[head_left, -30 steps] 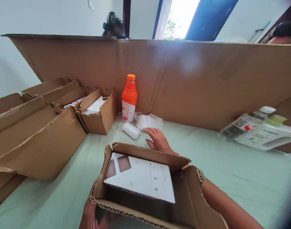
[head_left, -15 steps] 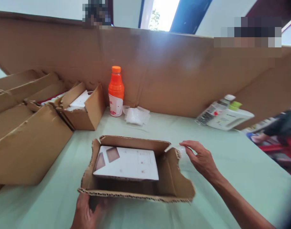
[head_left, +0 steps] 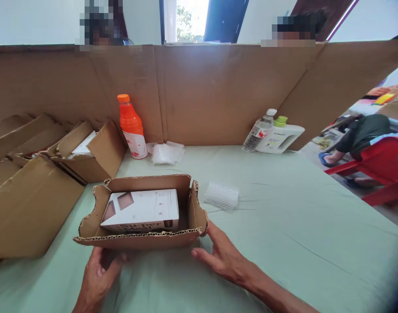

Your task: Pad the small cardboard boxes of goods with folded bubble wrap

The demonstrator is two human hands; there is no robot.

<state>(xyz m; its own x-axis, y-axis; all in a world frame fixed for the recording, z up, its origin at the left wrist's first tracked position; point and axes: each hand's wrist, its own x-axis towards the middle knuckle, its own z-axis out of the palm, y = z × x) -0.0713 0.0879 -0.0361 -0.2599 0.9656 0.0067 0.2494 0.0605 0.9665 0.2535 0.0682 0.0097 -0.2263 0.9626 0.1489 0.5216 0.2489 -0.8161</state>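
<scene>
An open cardboard box (head_left: 136,240) stands on the table in front of me, with a white printed carton (head_left: 143,206) lying inside against its left end. My left hand (head_left: 99,271) is at the box's front left, its thumb spread away from the fingers and the fingertips partly hidden by the box. At the front right corner, my right hand (head_left: 223,256) has its fingers beside the end wall and its thumb apart, near the lower front edge. Whether either hand bears on the cardboard, I cannot tell. A folded piece of bubble wrap (head_left: 222,195) lies right of the box.
Several cardboard boxes (head_left: 35,208) stand at the left, one with a white carton in it. Along the back cardboard partition (head_left: 212,95) are an orange bottle (head_left: 132,128), more bubble wrap (head_left: 166,153), a clear bottle (head_left: 259,132) and a white jug (head_left: 280,138). Other people are beyond.
My right hand has let go of the bubble wrap, which now lies on the table, and has moved to the box's front right corner. The view has turned rightward.
</scene>
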